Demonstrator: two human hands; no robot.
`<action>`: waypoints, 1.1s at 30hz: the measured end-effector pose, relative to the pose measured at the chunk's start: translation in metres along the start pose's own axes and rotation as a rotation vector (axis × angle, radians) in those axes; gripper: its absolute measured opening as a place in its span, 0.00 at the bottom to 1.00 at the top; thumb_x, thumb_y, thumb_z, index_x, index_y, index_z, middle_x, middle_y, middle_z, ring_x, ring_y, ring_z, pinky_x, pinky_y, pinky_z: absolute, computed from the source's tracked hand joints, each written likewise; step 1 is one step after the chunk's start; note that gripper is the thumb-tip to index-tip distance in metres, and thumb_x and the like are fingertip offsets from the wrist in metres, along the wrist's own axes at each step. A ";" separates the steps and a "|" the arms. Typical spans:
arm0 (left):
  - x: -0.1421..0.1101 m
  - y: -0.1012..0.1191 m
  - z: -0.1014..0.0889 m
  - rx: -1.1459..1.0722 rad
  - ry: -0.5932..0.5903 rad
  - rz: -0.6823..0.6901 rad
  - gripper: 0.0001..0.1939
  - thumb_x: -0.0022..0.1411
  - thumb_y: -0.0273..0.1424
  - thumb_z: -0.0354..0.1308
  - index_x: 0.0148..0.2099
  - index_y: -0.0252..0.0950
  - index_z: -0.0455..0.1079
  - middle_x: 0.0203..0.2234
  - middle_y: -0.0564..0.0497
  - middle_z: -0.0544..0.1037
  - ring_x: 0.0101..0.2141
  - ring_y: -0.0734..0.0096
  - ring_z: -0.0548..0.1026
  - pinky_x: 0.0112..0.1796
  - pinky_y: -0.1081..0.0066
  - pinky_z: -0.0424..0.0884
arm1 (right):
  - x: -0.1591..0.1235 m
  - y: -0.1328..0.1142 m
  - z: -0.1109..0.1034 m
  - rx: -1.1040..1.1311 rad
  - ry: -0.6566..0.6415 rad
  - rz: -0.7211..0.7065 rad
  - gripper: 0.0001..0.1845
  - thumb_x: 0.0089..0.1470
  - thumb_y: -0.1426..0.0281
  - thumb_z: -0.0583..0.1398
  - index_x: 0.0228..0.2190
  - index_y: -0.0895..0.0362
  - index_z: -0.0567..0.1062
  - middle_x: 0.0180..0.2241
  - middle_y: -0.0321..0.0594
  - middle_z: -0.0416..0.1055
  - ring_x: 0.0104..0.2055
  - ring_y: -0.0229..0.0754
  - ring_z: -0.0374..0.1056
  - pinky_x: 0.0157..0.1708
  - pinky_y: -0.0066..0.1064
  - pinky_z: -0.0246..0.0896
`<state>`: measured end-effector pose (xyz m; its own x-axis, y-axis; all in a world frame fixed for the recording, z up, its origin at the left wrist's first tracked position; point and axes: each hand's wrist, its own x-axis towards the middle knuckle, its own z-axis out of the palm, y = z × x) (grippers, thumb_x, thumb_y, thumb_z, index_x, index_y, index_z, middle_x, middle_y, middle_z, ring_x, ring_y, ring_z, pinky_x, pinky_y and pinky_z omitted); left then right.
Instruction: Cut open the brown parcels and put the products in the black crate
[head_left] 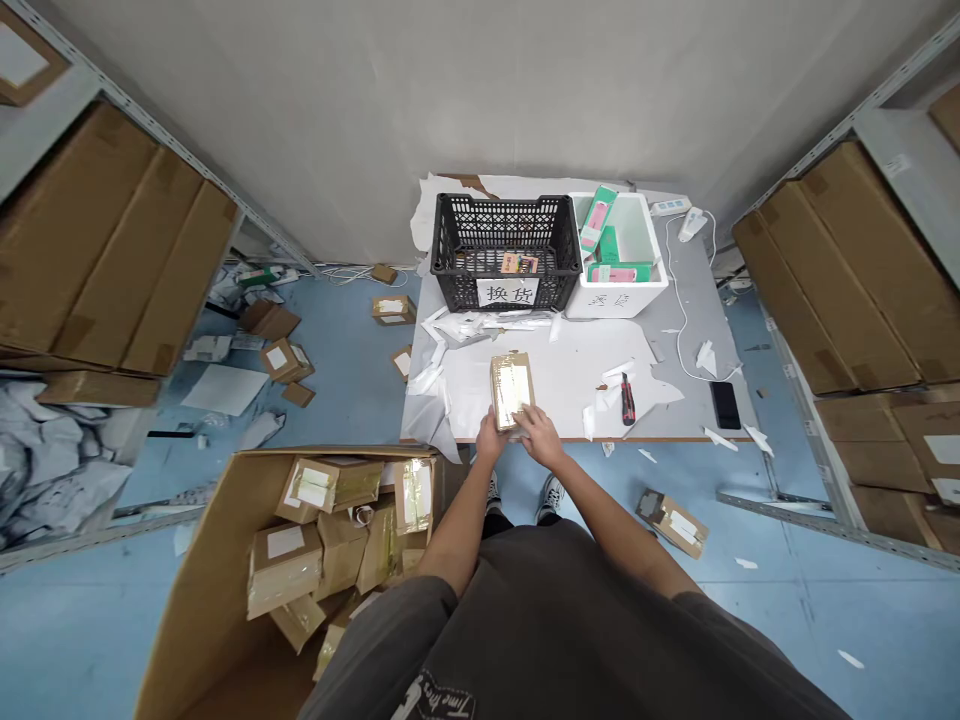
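A small cardboard box (513,380) wrapped in shiny clear tape, with a white label on top, is at the table's front edge. My left hand (490,438) grips its near left corner. My right hand (538,434) holds the near right corner, its fingers reaching over the label end. Farther right on the table lies a red and black utility knife (628,400), apart from both hands, beside torn white paper scraps (604,398).
Behind the box stand a black plastic crate (508,240) and a white foam bin (619,300) with green-and-pink boxes. A phone (725,405) lies at right. At lower left, a large open carton (202,590) holds several taped parcels. Shelves (810,470) flank both sides.
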<state>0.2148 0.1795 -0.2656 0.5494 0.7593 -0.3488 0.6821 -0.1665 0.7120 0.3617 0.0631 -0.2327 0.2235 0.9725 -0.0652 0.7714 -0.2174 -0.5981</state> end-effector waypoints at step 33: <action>0.012 0.033 0.003 0.205 -0.052 -0.078 0.53 0.62 0.28 0.69 0.81 0.44 0.44 0.71 0.33 0.59 0.64 0.44 0.72 0.61 0.55 0.70 | 0.019 0.042 0.000 0.067 -0.063 0.392 0.38 0.61 0.74 0.61 0.71 0.55 0.64 0.65 0.54 0.65 0.66 0.53 0.65 0.66 0.43 0.63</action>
<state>0.2454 0.1813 -0.2483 0.5117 0.7425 -0.4322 0.8042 -0.2370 0.5450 0.3989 0.0725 -0.2588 0.4548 0.8206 -0.3461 0.5941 -0.5690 -0.5685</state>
